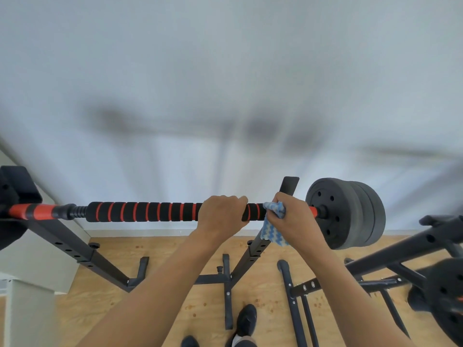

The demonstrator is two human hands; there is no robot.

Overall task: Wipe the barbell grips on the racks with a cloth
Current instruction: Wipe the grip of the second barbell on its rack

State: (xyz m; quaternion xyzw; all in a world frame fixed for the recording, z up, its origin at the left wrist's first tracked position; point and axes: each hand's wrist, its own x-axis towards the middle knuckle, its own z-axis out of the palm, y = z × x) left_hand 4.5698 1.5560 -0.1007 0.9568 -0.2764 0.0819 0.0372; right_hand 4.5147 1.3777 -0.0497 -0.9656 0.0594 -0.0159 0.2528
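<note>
Right of centre, the left hand (221, 213) is gripping the barbell grip (150, 212) while the right hand (292, 216) is clutching the cloth (273, 222), risking rolling the bar off the rack (260, 242).

Bare left hand (220, 214), bare right hand (293, 219), bare forearms (155, 291), black shoes (246, 319)

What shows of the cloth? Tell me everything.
The cloth is small and soft-looking, with blue and white wavy stripes. It is bunched in the right hand, which grips it around the barbell just past the right end of the black-and-red foam grip. One crumpled corner pokes above the fingers; the rest hangs loose below.
</note>
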